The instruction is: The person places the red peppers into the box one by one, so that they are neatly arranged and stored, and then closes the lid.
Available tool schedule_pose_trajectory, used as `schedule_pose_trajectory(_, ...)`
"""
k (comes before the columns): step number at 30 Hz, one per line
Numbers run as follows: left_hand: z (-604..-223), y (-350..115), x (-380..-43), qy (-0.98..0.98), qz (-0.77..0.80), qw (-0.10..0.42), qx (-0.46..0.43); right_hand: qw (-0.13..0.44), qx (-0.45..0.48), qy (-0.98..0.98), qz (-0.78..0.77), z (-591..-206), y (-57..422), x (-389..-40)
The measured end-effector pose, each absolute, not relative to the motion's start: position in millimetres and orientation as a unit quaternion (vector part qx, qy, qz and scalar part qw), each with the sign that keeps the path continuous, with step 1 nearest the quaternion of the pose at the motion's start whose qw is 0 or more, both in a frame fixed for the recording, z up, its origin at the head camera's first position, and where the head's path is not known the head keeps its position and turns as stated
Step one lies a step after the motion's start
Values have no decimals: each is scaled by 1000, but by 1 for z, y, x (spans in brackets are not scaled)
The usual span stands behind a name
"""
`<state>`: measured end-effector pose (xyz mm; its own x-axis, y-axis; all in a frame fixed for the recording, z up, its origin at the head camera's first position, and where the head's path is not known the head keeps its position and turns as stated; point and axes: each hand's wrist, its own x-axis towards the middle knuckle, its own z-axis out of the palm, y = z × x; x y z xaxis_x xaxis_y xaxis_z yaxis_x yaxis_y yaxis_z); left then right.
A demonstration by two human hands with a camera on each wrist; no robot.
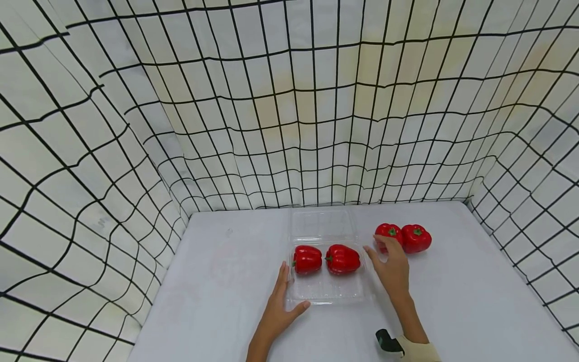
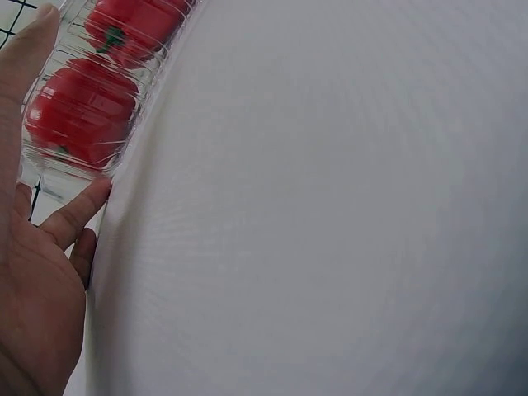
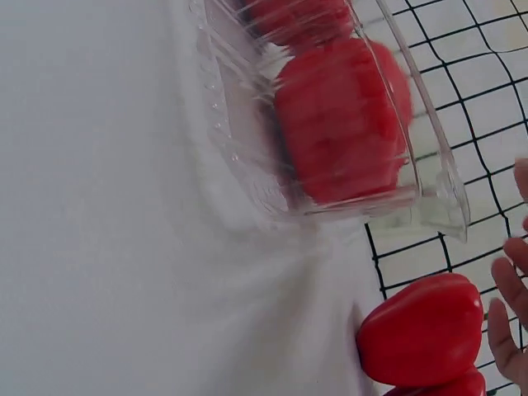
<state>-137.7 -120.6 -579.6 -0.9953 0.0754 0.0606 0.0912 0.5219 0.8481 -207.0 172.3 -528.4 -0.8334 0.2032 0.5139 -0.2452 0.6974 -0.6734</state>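
One pale sleeve (image 1: 418, 350) is ending near the right hand (image 1: 392, 264), whose grip is hanging spread just beside two red peppers (image 1: 417, 238) sitting together on one white worktop (image 1: 226, 271). To their left, one clear open container (image 1: 325, 290) is holding two further red peppers (image 1: 344, 260), and the left hand (image 1: 276, 311), grip also spread, is flanking its left side.

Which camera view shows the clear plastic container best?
The head view: the clear plastic container is wholly in frame, its lid open behind the part holding two red peppers. The left wrist view shows only one end, cropped by the top edge. The right wrist view shows the other end closer, also cropped.
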Motion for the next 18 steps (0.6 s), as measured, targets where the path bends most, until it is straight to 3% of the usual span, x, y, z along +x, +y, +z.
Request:
schedule_pose_trajectory(4, -581, -120, -137, -872, -487, 9, -45, 359, -53, -844, 396, -533, 182, -209)
schedule_pose_trajectory(8, -582, -120, -135, -872, -487, 11, -44, 391, -114, -810, 422, -537, 194, -211)
schedule_pose_trajectory(14, -582, -120, -136, -872, -487, 9, -44, 369, -205, -787, 451, -539, 208, -213)
schedule_pose_trajectory(18, -581, -121, -137, -874, -483, 10, -47, 324, -231, -781, 481, -543, 220, -218)
